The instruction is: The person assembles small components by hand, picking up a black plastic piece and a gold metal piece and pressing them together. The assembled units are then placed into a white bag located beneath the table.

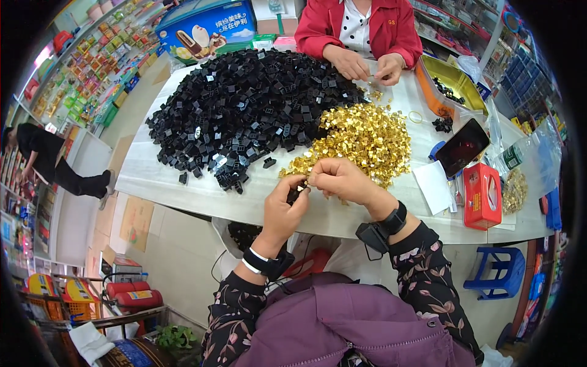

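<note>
Near the table's front edge, my left hand (282,211) is closed around a small black plastic piece (295,194), mostly hidden by the fingers. My right hand (342,180) meets it with thumb and forefinger pinched, and a tiny gold metal piece (304,185) glints at the touching fingertips. Just beyond my right hand spreads a heap of small gold metal pieces (367,137). To its left rises a much larger pile of black plastic pieces (244,104), with several loose ones along its front.
Across the white table (143,177), a person in a red jacket (391,27) works with both hands. On the right are an orange-and-yellow tin (428,85), a dark phone (463,147), a red tissue box (482,196) and white paper (432,186). A blue stool (498,272) stands below.
</note>
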Demonstrator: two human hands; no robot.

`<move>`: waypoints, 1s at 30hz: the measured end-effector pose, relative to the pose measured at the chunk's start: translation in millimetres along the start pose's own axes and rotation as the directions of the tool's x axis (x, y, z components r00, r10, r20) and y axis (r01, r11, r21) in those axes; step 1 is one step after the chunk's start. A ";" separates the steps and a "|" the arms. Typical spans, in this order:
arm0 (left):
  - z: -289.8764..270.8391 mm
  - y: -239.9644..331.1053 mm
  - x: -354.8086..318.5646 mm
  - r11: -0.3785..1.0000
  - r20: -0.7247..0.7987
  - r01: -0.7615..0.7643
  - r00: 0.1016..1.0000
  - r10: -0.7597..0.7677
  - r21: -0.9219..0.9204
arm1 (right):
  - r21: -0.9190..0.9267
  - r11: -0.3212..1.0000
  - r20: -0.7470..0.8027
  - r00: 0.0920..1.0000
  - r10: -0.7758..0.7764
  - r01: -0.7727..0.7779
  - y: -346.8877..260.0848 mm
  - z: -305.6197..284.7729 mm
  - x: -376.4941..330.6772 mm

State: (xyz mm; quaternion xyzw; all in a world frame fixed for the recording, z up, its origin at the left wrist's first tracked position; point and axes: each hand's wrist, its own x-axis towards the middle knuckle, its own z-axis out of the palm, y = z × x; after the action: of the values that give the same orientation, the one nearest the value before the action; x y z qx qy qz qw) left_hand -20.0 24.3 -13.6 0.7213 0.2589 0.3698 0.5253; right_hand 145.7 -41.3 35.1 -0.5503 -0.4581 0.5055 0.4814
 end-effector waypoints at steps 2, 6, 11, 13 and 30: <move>-0.6 0.9 0.1 1.000 0.005 -0.010 1.000 0.009 0.018 | 0.012 1.000 0.009 1.000 -0.016 0.016 2.1 -0.7 0.8; 2.8 8.2 0.3 0.996 0.033 0.034 0.999 -0.031 -0.086 | -0.028 0.999 -0.011 0.999 -0.033 0.032 5.1 -0.9 0.6; 2.6 9.2 0.9 0.995 0.046 0.030 0.999 -0.026 -0.091 | -0.070 0.995 -0.037 0.997 -0.073 0.070 2.2 1.4 -0.1; 2.3 8.1 0.7 0.997 0.034 0.013 0.999 -0.010 -0.080 | -0.078 0.994 -0.039 0.997 -0.073 0.069 -0.4 2.7 -0.5; -5.4 9.9 1.3 0.988 0.093 -0.092 0.990 0.103 -0.122 | -0.171 0.983 0.056 0.995 0.082 -0.071 -6.7 -8.4 0.3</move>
State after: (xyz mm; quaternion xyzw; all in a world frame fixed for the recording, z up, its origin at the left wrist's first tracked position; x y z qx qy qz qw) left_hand -23.8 25.2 -2.8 0.7185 0.1747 0.3734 0.5602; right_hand 154.0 -40.8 41.9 -0.5902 -0.4927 0.5002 0.3984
